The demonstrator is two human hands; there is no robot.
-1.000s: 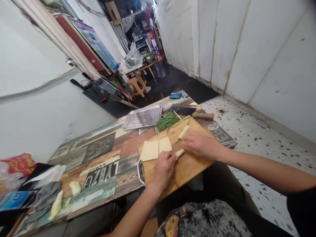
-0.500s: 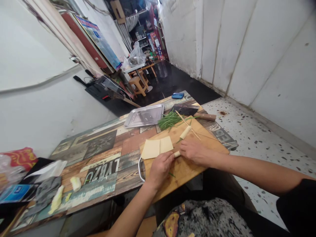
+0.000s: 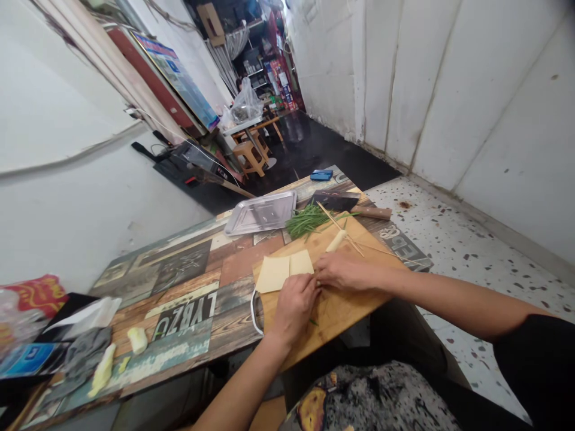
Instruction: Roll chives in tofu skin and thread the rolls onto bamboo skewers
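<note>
Meeting on the cutting board (image 3: 344, 304): fingertips of the left hand (image 3: 296, 304) and right hand (image 3: 344, 270) were together; whether they pinched anything could not be told.
Pale roll (image 3: 336, 240): it lay on the board just beyond the right hand, the nearer of the two, its long axis slanting away to the right.
Thin sticks (image 3: 327, 214): these crossed at the roll's far end.
Pale sheets (image 3: 272, 274): they lay flat, side by side, just beyond the left hand.
</note>
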